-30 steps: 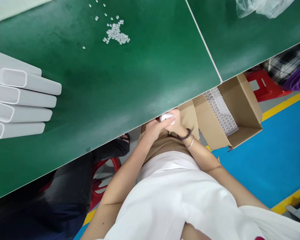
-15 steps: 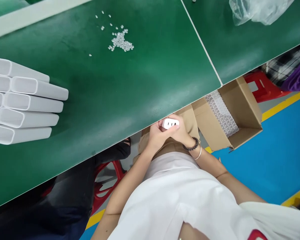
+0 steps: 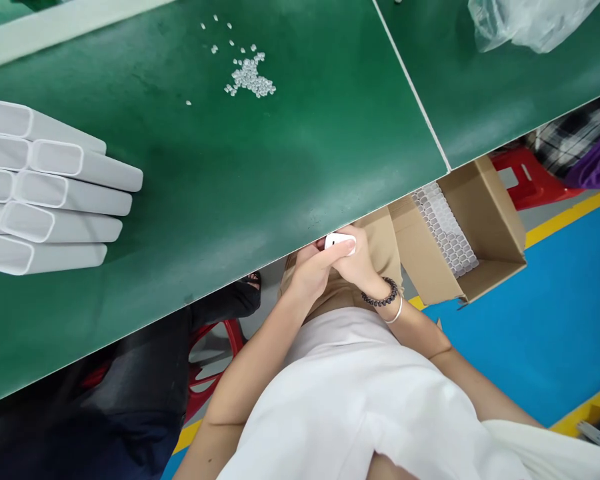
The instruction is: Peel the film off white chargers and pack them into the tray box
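A small white USB charger point(image 3: 334, 239) sits between my hands at the table's front edge, just above my lap. My right hand point(image 3: 363, 261), below a wrist with a dark beaded bracelet and a pale bangle, is closed around it. From the other side my left hand point(image 3: 311, 272) grips it too, its thumb laid across the port face. That thumb covers most of the ports; one dark slot still shows. The left fingers are partly hidden under the table edge and behind the charger.
White rectangular sleeves point(image 3: 75, 193) are stacked on the green table point(image 3: 205, 173) at left. Small clear pieces point(image 3: 253, 77) lie scattered at the back. A clear plastic bag point(image 3: 525, 23) rests at upper right. Beside my lap stands an open cardboard box point(image 3: 497, 220) holding rows of small whitish pieces. A person's dark-clothed leg point(image 3: 145, 373) is at left.
My left thumb has slid across the charger's face and now hides ports that showed before. The charger stays in both hands. The whole view has shifted slightly.
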A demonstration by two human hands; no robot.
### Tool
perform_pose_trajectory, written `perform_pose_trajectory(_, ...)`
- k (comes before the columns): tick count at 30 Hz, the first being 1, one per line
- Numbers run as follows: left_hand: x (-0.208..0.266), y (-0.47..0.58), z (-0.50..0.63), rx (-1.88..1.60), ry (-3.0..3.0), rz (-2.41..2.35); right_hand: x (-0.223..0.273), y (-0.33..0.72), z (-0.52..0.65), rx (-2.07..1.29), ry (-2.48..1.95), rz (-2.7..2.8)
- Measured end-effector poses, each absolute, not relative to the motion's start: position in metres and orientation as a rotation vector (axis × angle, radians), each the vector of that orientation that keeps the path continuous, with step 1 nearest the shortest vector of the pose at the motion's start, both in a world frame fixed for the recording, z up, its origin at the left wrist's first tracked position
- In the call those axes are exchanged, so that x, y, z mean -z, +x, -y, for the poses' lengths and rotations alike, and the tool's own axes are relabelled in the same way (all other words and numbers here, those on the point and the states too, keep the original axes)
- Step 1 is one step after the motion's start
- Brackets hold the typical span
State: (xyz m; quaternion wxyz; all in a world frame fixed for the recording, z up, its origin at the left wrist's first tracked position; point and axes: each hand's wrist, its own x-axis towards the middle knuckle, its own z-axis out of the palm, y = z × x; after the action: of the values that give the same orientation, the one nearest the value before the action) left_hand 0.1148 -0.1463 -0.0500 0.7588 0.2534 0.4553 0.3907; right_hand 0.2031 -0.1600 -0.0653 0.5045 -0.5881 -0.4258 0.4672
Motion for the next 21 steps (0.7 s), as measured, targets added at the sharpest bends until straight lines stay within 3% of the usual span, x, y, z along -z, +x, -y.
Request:
perform_pose_trajectory(6, 0.05, 0.116, 0.152, -0.801, 0.636, -0.936, 0.062, 0.217, 0.158, -1.251, -1.394, 1.139)
perform_pose_trajectory(12, -0.007, 0.051, 0.167, -0.601, 1.097, -0.829, -0.011, 0.276, 0.18, -1.591, -1.303, 1.64)
perform_pose_trajectory(13, -0.014, 0.033, 0.167, -0.709, 1.285, -0.965, -0.022, 0.282, 0.171, -1.596, -1.296, 1.685)
perform_pose_trajectory(17, -0.013, -0.037, 0.161, -1.4, 1.928, -1.875, -0.056, 0.273, 0.075, -1.176, -1.3, 1.842)
perform_pose_trajectory(21, 0.015, -0.083, 0.153, -1.51, 2.063, -2.375, -0.075, 0.252, -0.068, -0.72, -1.729, 1.892)
